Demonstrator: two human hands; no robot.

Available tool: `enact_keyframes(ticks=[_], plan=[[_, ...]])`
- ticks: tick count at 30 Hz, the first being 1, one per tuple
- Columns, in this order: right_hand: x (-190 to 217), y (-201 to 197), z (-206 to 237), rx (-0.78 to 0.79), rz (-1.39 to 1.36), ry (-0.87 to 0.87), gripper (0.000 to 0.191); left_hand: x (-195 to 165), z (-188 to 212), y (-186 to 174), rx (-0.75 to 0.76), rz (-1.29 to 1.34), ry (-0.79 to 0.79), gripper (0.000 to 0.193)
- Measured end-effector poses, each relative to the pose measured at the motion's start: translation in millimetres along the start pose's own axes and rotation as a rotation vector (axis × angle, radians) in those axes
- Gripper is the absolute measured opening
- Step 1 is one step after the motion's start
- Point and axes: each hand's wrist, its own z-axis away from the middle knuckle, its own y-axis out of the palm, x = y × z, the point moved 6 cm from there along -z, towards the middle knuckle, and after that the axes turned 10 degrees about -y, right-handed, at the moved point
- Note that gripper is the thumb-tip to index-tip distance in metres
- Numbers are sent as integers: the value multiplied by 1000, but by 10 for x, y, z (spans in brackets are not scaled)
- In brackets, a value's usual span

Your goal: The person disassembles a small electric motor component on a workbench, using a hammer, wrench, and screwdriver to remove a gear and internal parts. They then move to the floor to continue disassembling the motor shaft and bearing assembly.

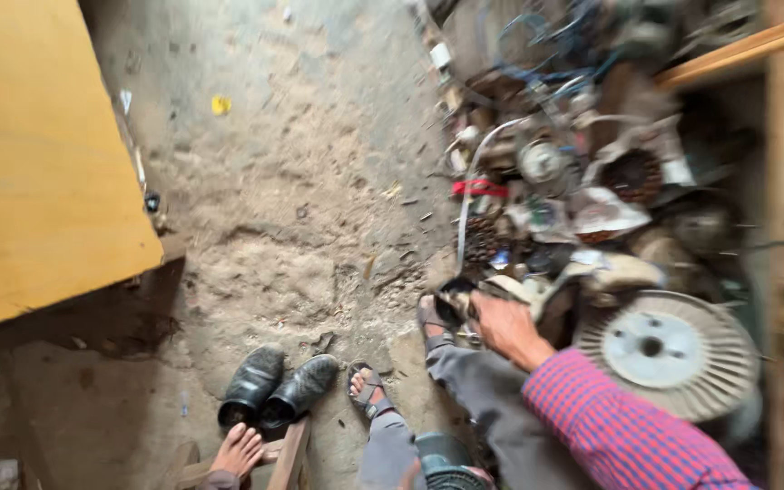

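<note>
— What is the room like from where you stand?

— Rough. The floor [301, 181] is bare, dusty concrete, cracked and scattered with grit, with a yellow scrap [220, 105] lying on it. A yellow board [38, 154] slants in at the left, and a wooden shelf frame [782, 181] stands along the right.

— And the heap?

— A pile of scrap parts [573, 172] lies on the floor against that frame: wires, rusty coils, a red band [478, 189], and a big round finned metal disc [669, 352] at the near edge.

— Where are the person's hands?

— The right hand [505, 325], in a red-and-blue checked sleeve [619, 426], reaches into the near edge of the pile, just left of the disc. Its fingers are curled around a dark, dirty metal part [455, 304] there; blur hides what the part is. Of the left hand I see nothing sure at the bottom edge.

— Anything by the feet?

— A pair of black shoes [276, 386] stands on the floor, a bare foot [238, 449] just below them, and the person's sandalled feet [367, 388] beside.
</note>
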Motion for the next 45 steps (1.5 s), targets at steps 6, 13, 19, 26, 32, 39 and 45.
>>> enact_keyframes(ticks=[6,13,19,26,32,39,45], plan=[[-507,874,-1068,213,306,-64,39,-1585,-110,2189,487,1804,-277,53],[-792,1049,-1618,62,136,-141,40,-1506,-839,1914,411,1961,31,57],[-841,961,-1698,-2,62,-225,46,-2052,-930,439,299,1886,111,58],[-1044,1056,-1581,-90,-47,-202,54,-2823,-1718,-81,114,1543,423,54],[-917,1222,-1549,-206,-150,-217,45,-3932,-2107,-548,-628,384,879,59],[-994,1077,-1604,-405,-227,-336,37,-4428,-2075,-517,-469,78,959,76],[-926,1347,-1449,-547,-314,-393,30,-4277,-2191,-548,-416,67,1029,92]])
